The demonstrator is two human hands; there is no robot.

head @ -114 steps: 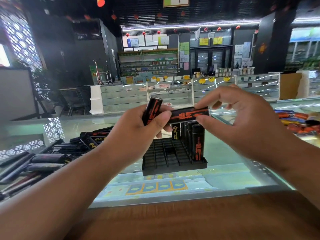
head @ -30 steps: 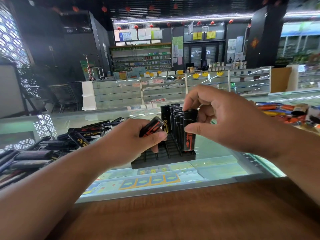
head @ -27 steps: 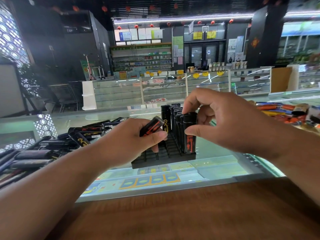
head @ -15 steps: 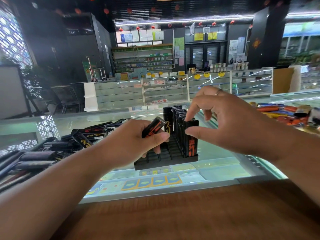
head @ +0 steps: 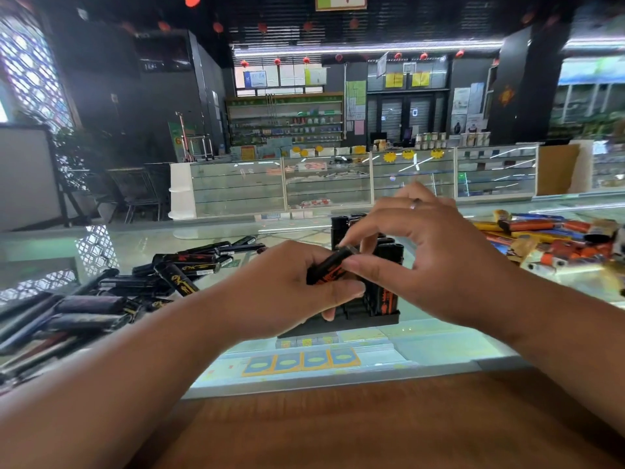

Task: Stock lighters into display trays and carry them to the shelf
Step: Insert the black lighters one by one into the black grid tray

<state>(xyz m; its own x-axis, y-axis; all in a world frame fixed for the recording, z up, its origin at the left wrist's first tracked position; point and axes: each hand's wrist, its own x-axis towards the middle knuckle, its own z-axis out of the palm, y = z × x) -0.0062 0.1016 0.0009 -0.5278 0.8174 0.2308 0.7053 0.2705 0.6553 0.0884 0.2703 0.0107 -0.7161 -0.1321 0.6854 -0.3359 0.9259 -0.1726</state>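
A black display tray (head: 368, 321) stands on the glass counter (head: 439, 343), with several black lighters (head: 389, 286) upright in its right-hand slots. My left hand (head: 287, 292) grips a black lighter with orange print (head: 329, 265), tilted, just in front of the tray. My right hand (head: 429, 258) has its thumb and forefinger pinched on the top end of that same lighter. Both hands hide most of the tray's empty slots.
A heap of loose black lighters (head: 111, 292) lies on the glass at the left. Orange, yellow and blue lighters (head: 554, 238) are piled at the right. A wooden counter edge (head: 372, 428) runs along the front. Glass showcases (head: 328, 184) stand behind.
My right hand has let go of the lighter it stood in the tray and moved left onto the lighter held in my left hand.
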